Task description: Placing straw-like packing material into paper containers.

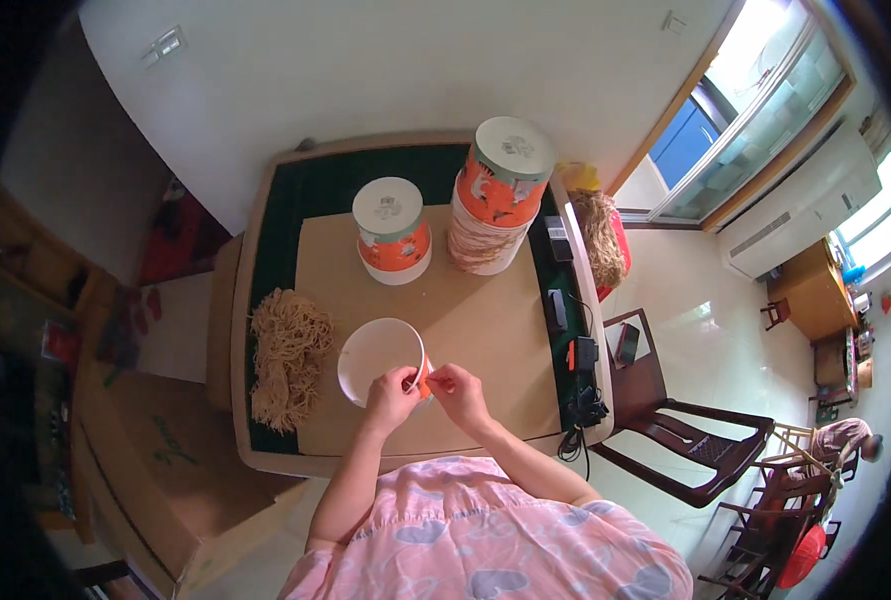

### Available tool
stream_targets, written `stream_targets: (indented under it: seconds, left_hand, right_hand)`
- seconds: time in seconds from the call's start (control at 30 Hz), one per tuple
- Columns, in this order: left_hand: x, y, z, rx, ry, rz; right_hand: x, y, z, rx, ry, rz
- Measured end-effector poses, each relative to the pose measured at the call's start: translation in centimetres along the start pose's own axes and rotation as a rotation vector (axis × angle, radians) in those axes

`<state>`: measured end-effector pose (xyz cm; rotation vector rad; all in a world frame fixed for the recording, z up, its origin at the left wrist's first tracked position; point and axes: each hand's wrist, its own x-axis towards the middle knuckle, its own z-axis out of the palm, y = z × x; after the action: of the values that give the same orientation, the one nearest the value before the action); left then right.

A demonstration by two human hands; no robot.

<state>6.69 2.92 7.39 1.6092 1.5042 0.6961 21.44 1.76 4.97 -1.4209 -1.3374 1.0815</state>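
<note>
A white paper bucket (373, 347) with an orange printed outside lies tipped on the table, its open mouth turned toward me. My left hand (393, 398) is closed on its near rim, thumb and fingers pinching the wall. Against the bucket's orange side, my right hand (458, 393) is closed in a pinch; what lies between its fingertips is too small to tell. To the left rests a bundle of tan strings (290, 358). Beyond stand an upturned orange-and-white bucket (395, 252) and a taller stack of upturned buckets (508, 185), its lower part wrapped in strings.
Brown cardboard (485, 350) covers most of the green tabletop (300, 185). Chargers and a black adapter (585, 352) with cables line the right edge. A dark wooden chair (680, 445) stands at the right, a big cardboard box (165, 470) at the left.
</note>
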Motion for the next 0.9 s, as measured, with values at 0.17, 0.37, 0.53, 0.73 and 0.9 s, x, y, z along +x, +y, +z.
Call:
stream_targets:
  seconds: [0.17, 0.37, 0.53, 0.73, 0.9]
  left_hand:
    - [0.4, -0.3, 0.3, -0.037, 0.058, 0.014]
    - [1.3, -0.1, -0.4, 0.002, 0.109, 0.001]
    - [1.0, 0.6, 0.1, 0.004, 0.038, -0.030]
    - [0.6, 0.3, 1.2, -0.072, 0.056, 0.013]
    - [0.5, 0.7, 0.8, -0.048, 0.036, 0.000]
  right_hand:
    - [-0.3, -0.6, -0.9, 0.349, -0.203, 0.119]
    - [-3.7, -5.8, -3.9, 0.532, -0.631, 0.183]
    - [-2.3, -6.6, -4.3, 0.544, -0.569, 0.302]
    - [2.5, 0.0, -2.1, 0.257, -0.196, 0.229]
    - [2.6, 0.6, -1.9, 0.164, -0.290, 0.062]
